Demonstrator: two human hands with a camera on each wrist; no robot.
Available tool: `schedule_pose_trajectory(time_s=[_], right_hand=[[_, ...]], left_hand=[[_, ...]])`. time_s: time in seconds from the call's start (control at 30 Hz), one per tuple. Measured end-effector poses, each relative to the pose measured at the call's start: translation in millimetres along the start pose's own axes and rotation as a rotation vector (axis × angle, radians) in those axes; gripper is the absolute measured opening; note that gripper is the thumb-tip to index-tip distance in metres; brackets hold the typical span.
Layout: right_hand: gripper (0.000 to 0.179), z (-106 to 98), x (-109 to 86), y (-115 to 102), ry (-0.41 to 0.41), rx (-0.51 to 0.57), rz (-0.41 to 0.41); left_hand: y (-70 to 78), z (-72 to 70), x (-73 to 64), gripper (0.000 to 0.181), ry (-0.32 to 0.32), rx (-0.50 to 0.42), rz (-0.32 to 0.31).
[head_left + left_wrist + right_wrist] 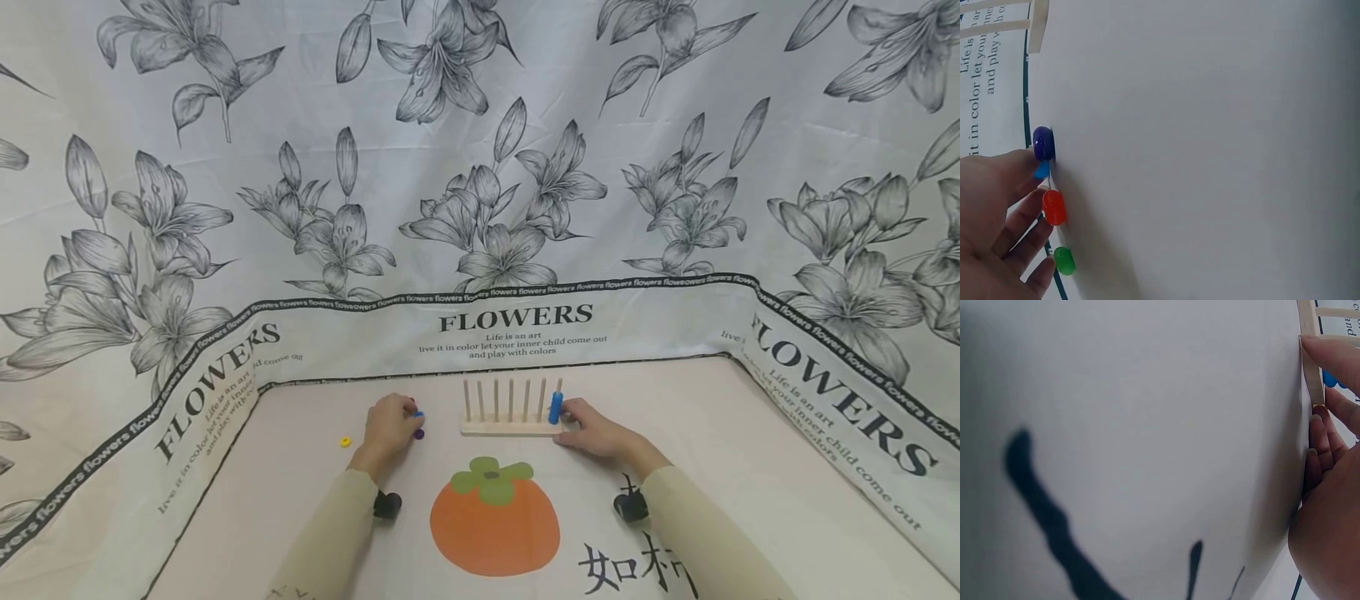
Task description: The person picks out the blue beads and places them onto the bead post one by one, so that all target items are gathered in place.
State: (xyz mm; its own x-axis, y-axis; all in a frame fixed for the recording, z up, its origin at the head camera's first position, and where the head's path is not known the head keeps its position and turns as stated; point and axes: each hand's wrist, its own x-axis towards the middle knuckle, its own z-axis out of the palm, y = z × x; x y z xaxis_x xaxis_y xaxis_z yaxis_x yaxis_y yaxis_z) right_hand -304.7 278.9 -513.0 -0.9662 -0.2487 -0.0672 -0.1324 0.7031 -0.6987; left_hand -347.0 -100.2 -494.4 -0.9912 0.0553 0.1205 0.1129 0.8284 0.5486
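Observation:
My left hand [388, 427] is at the left part of the table, its thumb and index finger pinching a blue ring bead [1042, 169]. Right by the thumb is a purple bead [1044, 144]; a red bead [1054, 207] and a green bead [1065, 260] lie along the other fingers. To the right stands a wooden peg rack [510, 428] with a row of upright pegs. Blue beads [555, 407] are stacked on its rightmost peg. My right hand [596, 429] grips the rack's right end, thumb [1329, 353] at the front of the base and other fingers around the end.
A yellow bead [346, 442] lies left of my left hand. The tablecloth bears a printed orange persimmon [495, 529] and black characters [611, 571]. A flower-printed curtain [517, 333] borders the table at the back and both sides.

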Motion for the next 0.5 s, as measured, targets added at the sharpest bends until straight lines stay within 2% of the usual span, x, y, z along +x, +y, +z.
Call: schedule_pose_trajectory(time_s=[0.27,0.5], right_hand=[[0.066,0.4,0.1,0.0,-0.007,0.008,0.003],[0.065,-1.8,1.4,1.6,-0.004,-0.002,-0.015]], left_hand=[[-2.3,-0.2,0.3,0.019,-0.002,-0.03,-0.014],[-1.3,-3.5,1.3,0.018,-0.007,-0.117,-0.029]])
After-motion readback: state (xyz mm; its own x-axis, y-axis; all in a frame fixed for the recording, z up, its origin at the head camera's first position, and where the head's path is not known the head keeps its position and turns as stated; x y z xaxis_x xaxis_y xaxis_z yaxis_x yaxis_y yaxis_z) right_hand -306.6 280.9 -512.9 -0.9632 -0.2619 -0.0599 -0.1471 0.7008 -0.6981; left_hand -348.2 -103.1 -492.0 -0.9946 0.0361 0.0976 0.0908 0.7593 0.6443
